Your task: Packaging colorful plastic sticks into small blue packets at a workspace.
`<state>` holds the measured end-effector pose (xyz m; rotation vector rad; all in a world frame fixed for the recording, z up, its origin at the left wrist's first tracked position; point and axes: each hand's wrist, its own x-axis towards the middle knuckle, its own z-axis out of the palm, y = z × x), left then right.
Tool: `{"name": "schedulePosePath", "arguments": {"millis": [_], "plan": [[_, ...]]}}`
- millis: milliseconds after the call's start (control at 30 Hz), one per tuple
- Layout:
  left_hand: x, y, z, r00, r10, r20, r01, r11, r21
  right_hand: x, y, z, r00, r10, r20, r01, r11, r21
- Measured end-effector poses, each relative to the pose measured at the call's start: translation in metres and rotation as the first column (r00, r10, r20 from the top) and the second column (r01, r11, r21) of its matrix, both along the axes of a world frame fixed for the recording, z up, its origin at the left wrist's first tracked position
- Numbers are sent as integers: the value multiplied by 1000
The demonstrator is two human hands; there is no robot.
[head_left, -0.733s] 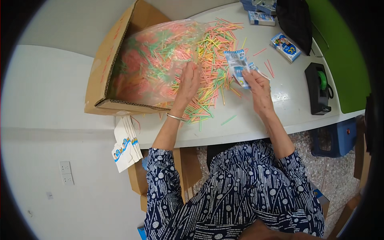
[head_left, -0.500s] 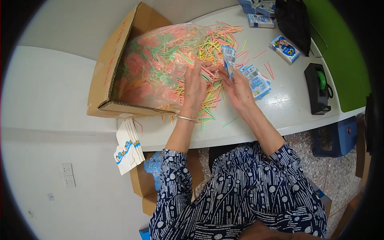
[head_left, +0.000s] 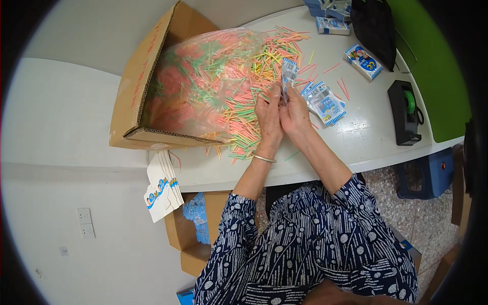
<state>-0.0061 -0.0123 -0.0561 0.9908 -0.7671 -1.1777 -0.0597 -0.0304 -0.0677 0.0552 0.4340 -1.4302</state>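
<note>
A small blue-and-white packet (head_left: 288, 71) stands upright between my hands, with its lower part hidden by them. My right hand (head_left: 297, 113) is closed around its right side. Against it from the left, my left hand (head_left: 269, 116) is closed on the packet's lower left edge; whether sticks are also in its fingers is hidden. A heap of thin pink, green and yellow sticks (head_left: 244, 109) lies just left of my hands. More flat packets (head_left: 325, 104) in blue and white lie overlapping beside my right hand.
Sticks spill from a clear plastic bag (head_left: 195, 76) in a tipped cardboard box (head_left: 129, 96). At right are a tape dispenser (head_left: 404, 114), a small printed box (head_left: 362, 61) and a black bag (head_left: 375, 30). Folded white cartons (head_left: 163, 188) hang by the left table edge.
My left hand has moved right, off the stick heap, and now meets my right hand at the packet. The sticks seen in its fingers before are out of sight.
</note>
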Motion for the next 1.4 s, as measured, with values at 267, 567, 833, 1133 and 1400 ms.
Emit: {"name": "schedulePosePath", "arguments": {"millis": [267, 567, 833, 1133, 1400], "plan": [[5, 0, 3, 992, -96, -79, 90, 993, -70, 2, -1, 4, 1000, 12, 1, -12, 999, -31], [13, -8, 5, 990, -85, -111, 80, 995, -52, 1, -5, -2, 998, 30, -51, -35, 995, -94], [40, -13, 18, 996, -79, -30, 78, 997, -19, -24, 1, 10, 951, -26, -307, -39, 978, -205], [61, -29, 27, 836, 62, 546, -29, 997, -69, -74, 8, 4, 625, 87, -776, -419, 876, -240], [31, -16, 79, 978, -204, 46, 209, 945, -251, -94, 18, 6, 532, 320, -784, -644, 754, -130]]}}
